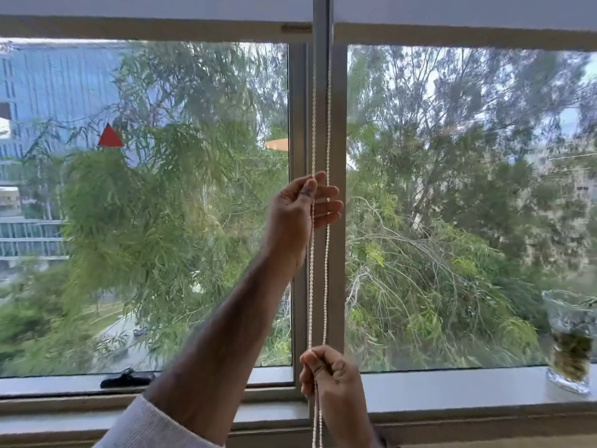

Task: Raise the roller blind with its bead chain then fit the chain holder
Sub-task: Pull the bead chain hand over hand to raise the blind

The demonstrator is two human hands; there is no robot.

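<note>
A white bead chain (pixel 327 279) hangs in two strands down the grey window mullion (pixel 337 124) at the centre. My left hand (pixel 302 210) is raised and pinches the left strand between thumb and forefinger at mid height. My right hand (pixel 329 375) is lower, just above the sill, closed around the chain. The left roller blind (pixel 155 25) has its bottom bar near the top of the window. The right blind (pixel 465 33) sits at about the same height. No chain holder is visible.
A glass vase (pixel 570 342) with plant stems stands on the sill (pixel 452 388) at the far right. A black window latch (pixel 127 379) sits on the lower left frame. A red triangle sticker (pixel 110 137) is on the left pane. Trees and buildings lie outside.
</note>
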